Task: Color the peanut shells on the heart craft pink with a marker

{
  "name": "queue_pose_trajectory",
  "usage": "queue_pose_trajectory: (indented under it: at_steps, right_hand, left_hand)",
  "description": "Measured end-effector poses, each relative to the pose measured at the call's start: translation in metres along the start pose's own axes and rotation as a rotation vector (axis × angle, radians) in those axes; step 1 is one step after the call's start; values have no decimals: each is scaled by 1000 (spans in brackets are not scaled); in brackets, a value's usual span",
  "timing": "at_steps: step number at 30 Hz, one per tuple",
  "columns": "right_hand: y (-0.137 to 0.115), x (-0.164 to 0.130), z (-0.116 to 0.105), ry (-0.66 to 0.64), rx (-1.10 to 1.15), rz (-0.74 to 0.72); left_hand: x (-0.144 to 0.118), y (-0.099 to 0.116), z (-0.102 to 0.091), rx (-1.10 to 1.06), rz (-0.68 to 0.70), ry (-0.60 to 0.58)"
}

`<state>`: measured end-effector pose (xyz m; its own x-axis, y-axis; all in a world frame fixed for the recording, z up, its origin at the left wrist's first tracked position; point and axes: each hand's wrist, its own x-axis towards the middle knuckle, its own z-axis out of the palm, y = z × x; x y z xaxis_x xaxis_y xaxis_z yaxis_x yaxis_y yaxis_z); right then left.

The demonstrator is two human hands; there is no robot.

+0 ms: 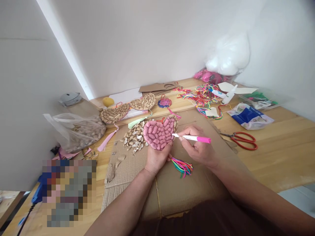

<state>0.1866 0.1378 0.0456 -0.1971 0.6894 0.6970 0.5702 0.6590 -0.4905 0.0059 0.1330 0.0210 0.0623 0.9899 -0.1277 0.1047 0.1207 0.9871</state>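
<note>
My left hand [158, 159] is closed on the lower part of a heart-shaped peanut-shell ornament [158, 133]. Most of its shells are pink, while those along the upper right edge are still tan. A multicoloured tassel [182, 166] hangs from below it. In my right hand [197, 146] is a white marker with a pink end [194, 138], pinched between thumb and fingers, its tip at the right side of the heart. A heap of loose peanut shells [135, 139] lies on the cardboard sheet [182, 193] behind my left hand.
Two tan peanut-shell ornaments [143, 102] and a small round pink-and-blue one [164, 103] lie at the back. Red-handled scissors [242, 140] and a blue-and-white packet [249, 116] are right. Colourful cords [208, 93] lie behind. A plastic bag of peanuts [81, 131] stands left.
</note>
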Motion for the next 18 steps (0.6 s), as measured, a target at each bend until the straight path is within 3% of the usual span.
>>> queue_pose_trajectory:
  at_steps: [11, 18]
  right_hand:
    - [-5, -3, 3, -41, 29, 25]
    - [0, 0, -3, 15, -5, 40]
  left_hand:
    - [2, -2, -1, -16, 10, 0]
    - [0, 0, 0, -32, -7, -18]
